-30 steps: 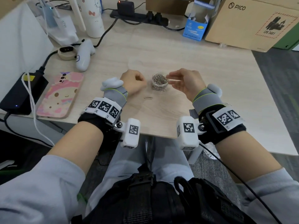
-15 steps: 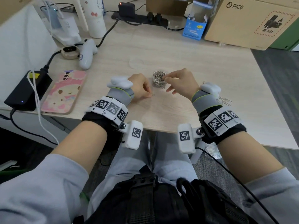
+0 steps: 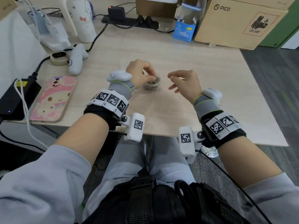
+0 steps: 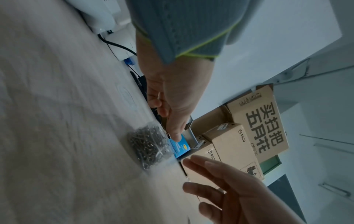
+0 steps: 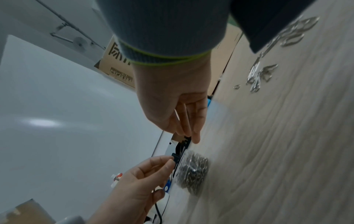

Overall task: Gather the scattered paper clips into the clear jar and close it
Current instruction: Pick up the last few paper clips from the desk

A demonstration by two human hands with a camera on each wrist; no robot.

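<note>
The table (image 3: 178, 50) is carrying everything here, and near its middle the clear jar (image 3: 152, 85) is standing upright, open-topped and heaped with clips. The left hand (image 3: 139, 73) is hovering right over the jar's mouth, fingertips pinched together; whether a clip is sitting between them is too small to tell. The right hand (image 3: 186, 83) is hanging just beside the jar, fingers spread and relaxed, holding nothing.

Now the risks, as I'm reading them. That jar is looking light and nobody is bracing its wall, so a nudge from the left hand's knuckles could be tipping it and spilling the lot. It is also looking nearly full, so more clips may be piling above the rim and fouling the lid (image 4: 125, 94), which is lying flat beyond the jar. Smallest worry: the loose paper clips (image 5: 258, 75) scattered behind the right wrist, near the table's edge, are sitting where a sleeve could be sweeping them off.
</note>
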